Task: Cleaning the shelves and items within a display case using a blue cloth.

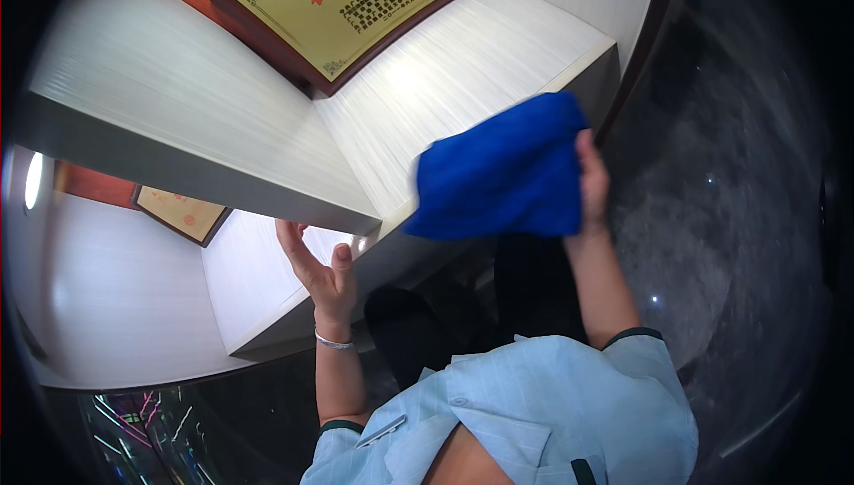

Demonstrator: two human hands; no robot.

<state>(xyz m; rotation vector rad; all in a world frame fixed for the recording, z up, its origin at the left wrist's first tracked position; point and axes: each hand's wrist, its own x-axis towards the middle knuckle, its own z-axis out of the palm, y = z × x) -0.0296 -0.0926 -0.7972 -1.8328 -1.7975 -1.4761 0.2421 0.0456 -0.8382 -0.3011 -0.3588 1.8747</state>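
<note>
A blue cloth (500,171) hangs from my right hand (592,181), which grips its right edge; most of the fingers are hidden behind it. The cloth is spread in front of the lower edge of a white shelf compartment (413,78). My left hand (323,275) is raised with thumb and fingers apart at the end of a shelf divider (220,175); some fingertips are hidden behind the divider, and whether they touch it I cannot tell. A framed gold plaque (360,11) with writing leans in the compartment beyond the cloth.
A second framed plaque (183,211) stands in the left compartment, near a round bright light (33,180). The white unit's front edge (293,315) runs diagonally before me. Dark, glossy floor (680,238) lies to the right. Coloured light streaks (133,425) show at the lower left.
</note>
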